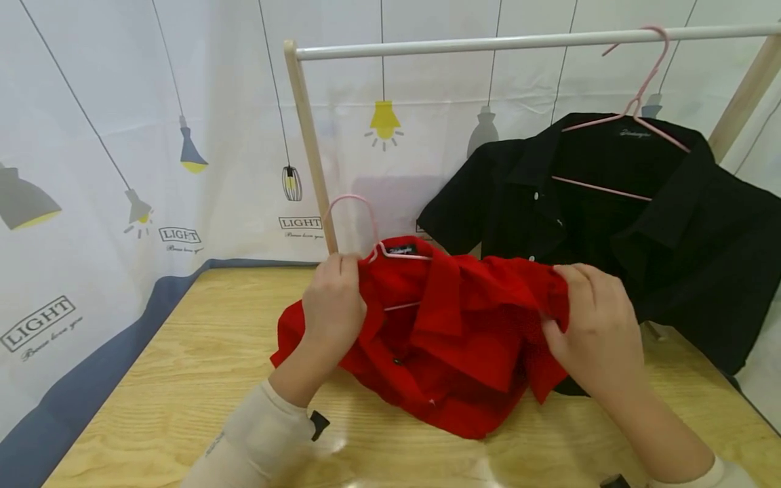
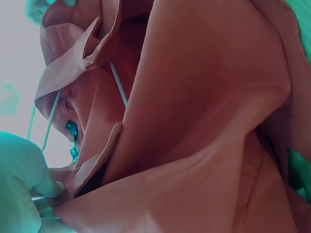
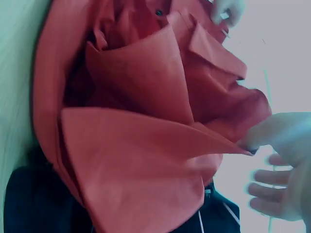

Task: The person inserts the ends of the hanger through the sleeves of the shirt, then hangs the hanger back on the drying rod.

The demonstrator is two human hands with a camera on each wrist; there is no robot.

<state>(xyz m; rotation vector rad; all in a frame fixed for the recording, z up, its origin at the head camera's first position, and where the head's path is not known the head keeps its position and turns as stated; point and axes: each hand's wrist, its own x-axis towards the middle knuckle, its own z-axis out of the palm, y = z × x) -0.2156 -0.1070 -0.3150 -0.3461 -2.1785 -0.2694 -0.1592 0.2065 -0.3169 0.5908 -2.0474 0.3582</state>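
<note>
A red short-sleeved shirt [image 1: 464,339] hangs slack on a pink hanger [image 1: 366,203], its lower folds just above or on the table. My left hand [image 1: 332,298] grips the shirt at the shoulder beside the hanger's neck; the left wrist view shows the thumb and fingers pinching the cloth. At the other side, my right hand [image 1: 594,325] pinches the sleeve end of the same shirt [image 3: 146,160] between thumb and fingers and holds it out to the right. The hanger's hook stands free of the rail, and its lower bar shows inside the open collar.
A black shirt [image 1: 518,196] hangs on another pink hanger [image 1: 655,68] from the white rail [image 1: 464,46] at the right. Wooden posts [image 1: 311,142] bear the rail. Below lies a wooden table [image 1: 183,366], with a lamp-printed curtain [image 1: 232,135] behind.
</note>
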